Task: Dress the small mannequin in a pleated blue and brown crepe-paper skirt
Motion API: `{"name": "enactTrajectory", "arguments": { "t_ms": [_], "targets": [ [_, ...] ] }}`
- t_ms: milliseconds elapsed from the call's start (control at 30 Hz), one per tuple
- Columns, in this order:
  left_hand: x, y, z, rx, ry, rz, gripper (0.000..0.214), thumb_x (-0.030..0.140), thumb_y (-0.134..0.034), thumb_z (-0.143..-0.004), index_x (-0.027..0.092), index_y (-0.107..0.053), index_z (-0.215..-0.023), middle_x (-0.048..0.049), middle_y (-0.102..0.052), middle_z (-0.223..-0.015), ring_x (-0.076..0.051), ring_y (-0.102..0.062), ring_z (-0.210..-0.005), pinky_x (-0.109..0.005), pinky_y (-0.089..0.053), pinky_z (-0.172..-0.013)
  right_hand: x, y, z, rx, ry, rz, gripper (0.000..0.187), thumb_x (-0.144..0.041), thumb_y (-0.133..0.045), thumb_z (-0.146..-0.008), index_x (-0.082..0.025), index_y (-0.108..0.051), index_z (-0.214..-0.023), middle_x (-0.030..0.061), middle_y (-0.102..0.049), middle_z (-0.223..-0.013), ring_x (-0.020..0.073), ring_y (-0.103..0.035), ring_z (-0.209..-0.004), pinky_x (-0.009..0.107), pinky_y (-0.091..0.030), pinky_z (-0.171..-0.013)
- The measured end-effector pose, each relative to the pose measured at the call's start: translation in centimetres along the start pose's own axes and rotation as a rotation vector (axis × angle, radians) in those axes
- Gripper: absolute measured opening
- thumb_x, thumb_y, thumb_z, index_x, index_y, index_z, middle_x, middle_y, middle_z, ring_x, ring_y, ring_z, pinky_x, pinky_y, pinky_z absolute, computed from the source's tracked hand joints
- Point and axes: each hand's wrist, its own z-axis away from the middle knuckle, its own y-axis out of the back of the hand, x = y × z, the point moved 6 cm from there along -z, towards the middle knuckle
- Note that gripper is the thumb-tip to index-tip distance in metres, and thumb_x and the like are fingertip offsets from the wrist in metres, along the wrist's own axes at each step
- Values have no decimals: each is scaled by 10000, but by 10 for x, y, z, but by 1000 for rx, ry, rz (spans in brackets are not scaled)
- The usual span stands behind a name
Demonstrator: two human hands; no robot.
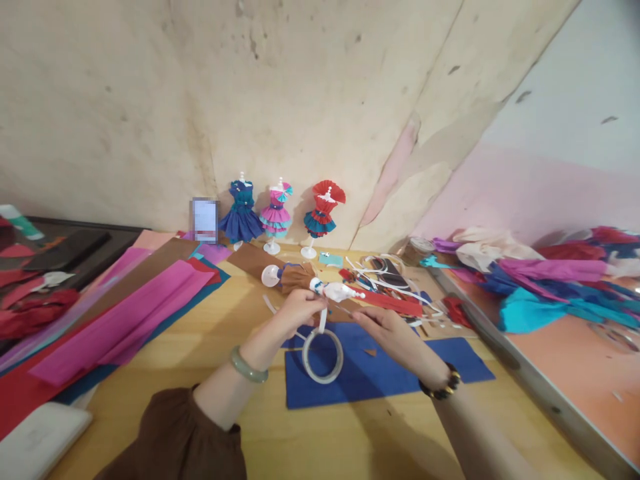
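My left hand [295,312] is closed around a small white mannequin [336,291] lying sideways, which wears a brown paper skirt [296,275] and has a round white base [271,275]. A strip of tape runs from the mannequin down to a white tape roll [323,356] hanging below my hands. My right hand [383,325] pinches near the mannequin's top end, fingers closed on the tape strip or a thin piece I cannot make out. Under both hands lies a blue paper sheet [380,373] on the wooden table [320,440].
Three dressed mini mannequins [276,213] stand by the wall. Pink, brown and red crepe sheets [130,300] lie left. White strips and red scraps [395,283] sit behind my hands. A tray of crumpled coloured paper [540,280] is right. A white pad [35,443] lies at bottom left.
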Motion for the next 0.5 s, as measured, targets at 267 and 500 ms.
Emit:
{"name": "enactTrajectory", "arguments": {
  "t_ms": [267,500],
  "targets": [
    [3,0,1,-13,-17,9,57,183,-710,-666,131,-702,-646,-16,-654,-616,-165,-632,-592,-250,-502,-540,-37,6,5,-48,155,-37,434,-501,-680,-825,-214,-713,-1148,62,-767,-981,231,-697,-846,310,-545,-746],
    [2,-1,2,-24,-20,-26,44,134,-657,-667,134,-697,-647,-21,-658,-597,-150,-616,-538,-245,-486,-523,-20,21,-11,324,156,400,294,-372,-602,-854,-223,-757,-1054,101,-791,-957,299,-736,-882,347,-536,-742]
  ]
}}
